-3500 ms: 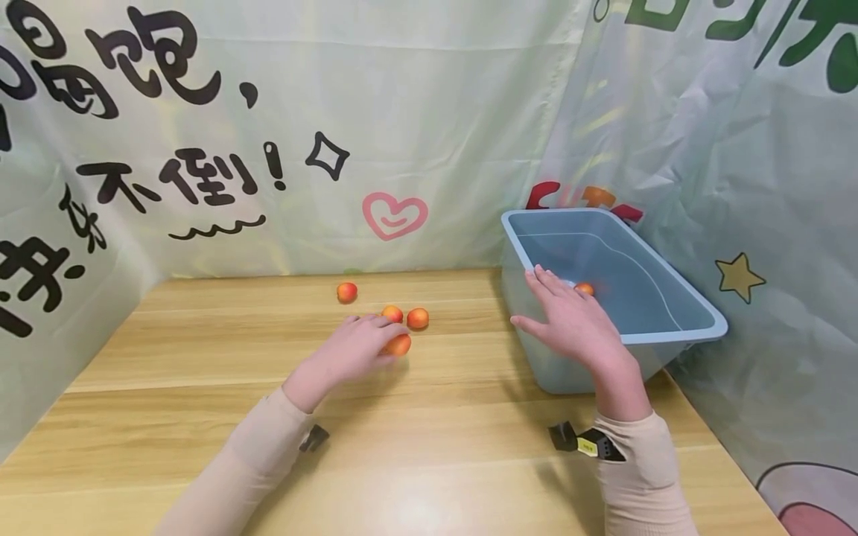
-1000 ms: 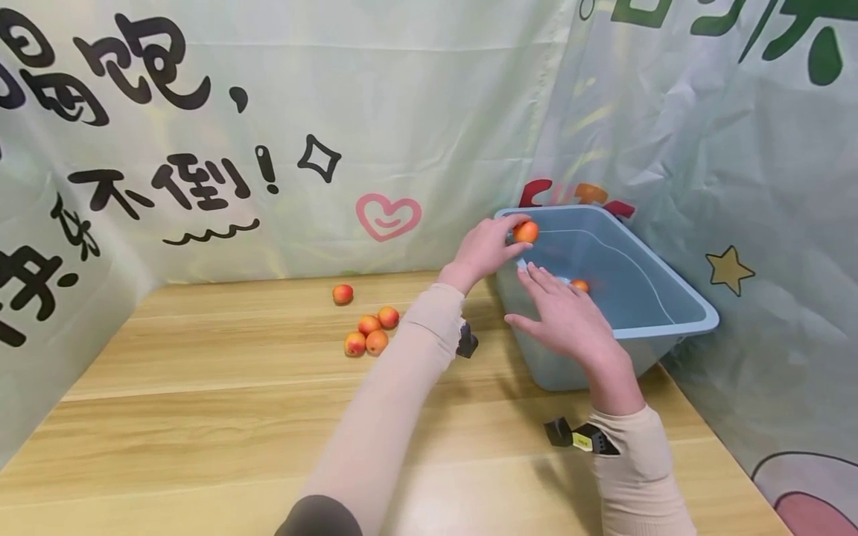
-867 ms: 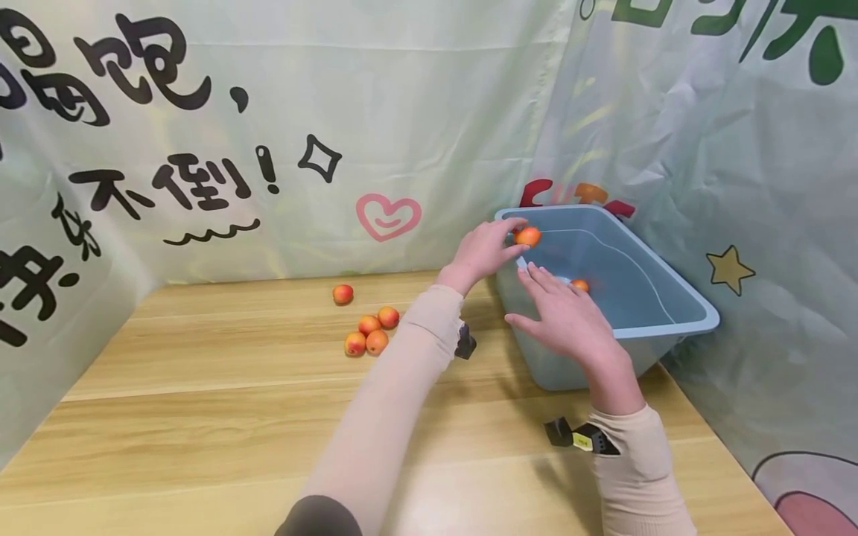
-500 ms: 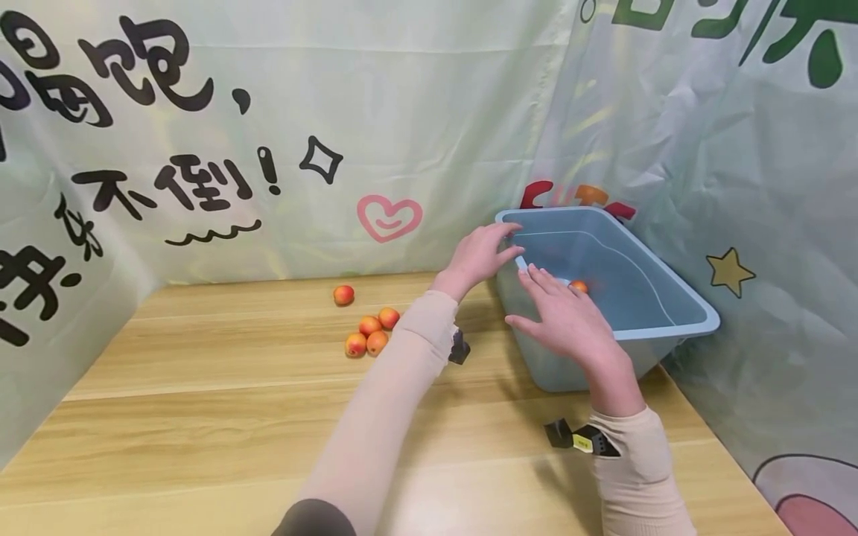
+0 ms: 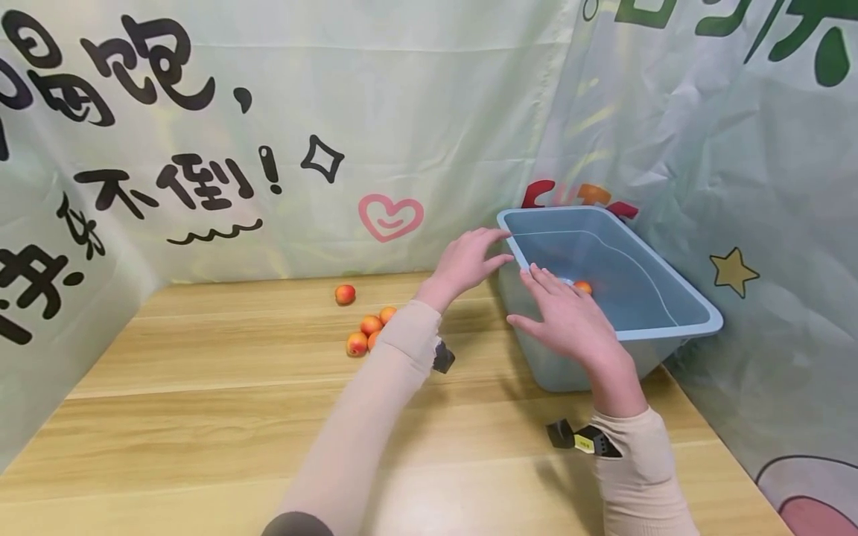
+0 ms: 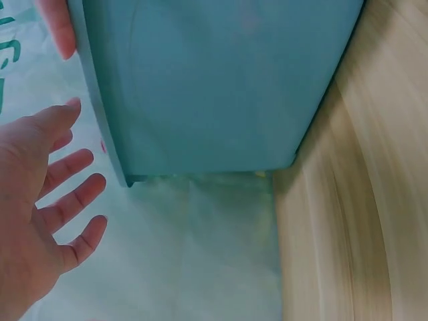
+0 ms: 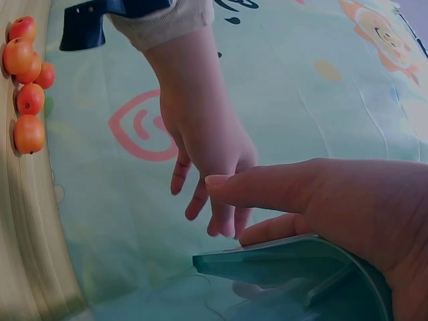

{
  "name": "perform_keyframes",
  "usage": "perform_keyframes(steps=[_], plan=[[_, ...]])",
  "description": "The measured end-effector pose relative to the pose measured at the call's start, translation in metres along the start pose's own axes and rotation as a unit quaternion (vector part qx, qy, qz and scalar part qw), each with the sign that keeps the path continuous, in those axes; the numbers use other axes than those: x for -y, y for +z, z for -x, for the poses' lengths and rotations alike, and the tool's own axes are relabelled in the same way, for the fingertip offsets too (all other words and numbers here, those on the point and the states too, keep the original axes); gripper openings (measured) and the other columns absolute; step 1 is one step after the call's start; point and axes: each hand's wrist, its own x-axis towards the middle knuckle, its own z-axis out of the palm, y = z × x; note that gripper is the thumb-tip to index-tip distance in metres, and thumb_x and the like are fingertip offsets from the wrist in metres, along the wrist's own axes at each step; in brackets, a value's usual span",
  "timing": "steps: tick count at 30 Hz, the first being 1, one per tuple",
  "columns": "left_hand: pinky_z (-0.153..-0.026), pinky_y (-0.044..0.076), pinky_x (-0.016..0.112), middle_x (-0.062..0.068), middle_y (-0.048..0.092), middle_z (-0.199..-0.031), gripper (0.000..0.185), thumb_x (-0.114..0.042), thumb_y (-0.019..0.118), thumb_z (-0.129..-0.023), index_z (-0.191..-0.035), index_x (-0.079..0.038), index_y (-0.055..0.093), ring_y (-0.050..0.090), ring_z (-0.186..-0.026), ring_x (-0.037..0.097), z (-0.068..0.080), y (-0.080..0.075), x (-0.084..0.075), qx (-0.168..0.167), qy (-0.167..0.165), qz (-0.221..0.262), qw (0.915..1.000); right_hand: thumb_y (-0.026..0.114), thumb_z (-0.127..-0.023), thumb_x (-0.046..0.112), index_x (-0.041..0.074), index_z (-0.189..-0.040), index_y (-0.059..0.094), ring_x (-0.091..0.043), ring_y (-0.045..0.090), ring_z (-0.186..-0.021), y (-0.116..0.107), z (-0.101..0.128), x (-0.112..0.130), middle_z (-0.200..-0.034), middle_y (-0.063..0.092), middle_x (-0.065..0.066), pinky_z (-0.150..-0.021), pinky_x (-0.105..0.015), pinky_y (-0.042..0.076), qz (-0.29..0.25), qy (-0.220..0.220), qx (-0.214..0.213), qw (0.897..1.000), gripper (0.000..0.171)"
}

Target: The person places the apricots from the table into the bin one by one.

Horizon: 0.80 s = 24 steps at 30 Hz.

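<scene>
Hovering my left hand [image 5: 467, 260] just beside the near-left corner of the blue plastic tub [image 5: 677, 292], I see its fingers spread loose and holding nothing. My right hand [image 5: 570, 321] rests on the tub's left rim, fingers straight over the edge and thumb outside. One small orange fruit [image 5: 583, 286] lies inside the tub, and a cluster of orange fruits [image 5: 362, 333] sits on the wooden table [image 5: 201, 417], well left of the tub.

Smooth plastic tub [image 5: 677, 301], glossy wooden table [image 5: 201, 417].
</scene>
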Motion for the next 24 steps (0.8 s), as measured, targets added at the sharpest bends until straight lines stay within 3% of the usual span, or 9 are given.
perform_keyframes(steps=[13,24], plan=[[-0.103,0.046,0.037,-0.003,0.061,-0.135,0.048,-0.041,0.062,-0.094,-0.136,-0.021,0.056,0.057,-0.122,0.018,0.041,-0.006,0.019,-0.007,-0.001,0.019,0.9998,0.056,-0.095,0.048,0.009,-0.155,0.021,-0.038,0.02,-0.149,-0.001,0.0,0.0,-0.162,0.018,-0.017,-0.115,-0.064,0.02,-0.005,0.004,0.003,1.0,0.08],[-0.101,0.047,0.042,-0.001,0.063,-0.133,0.048,-0.045,0.062,-0.093,-0.133,-0.02,0.059,0.058,-0.123,0.023,0.073,-0.002,0.04,-0.013,-0.05,0.01,0.9986,0.057,-0.094,0.047,0.009,-0.155,0.022,-0.037,0.019,-0.149,0.001,0.0,0.0,-0.162,0.018,-0.017,-0.115,-0.063,0.02,-0.012,0.005,0.001,1.0,0.08]])
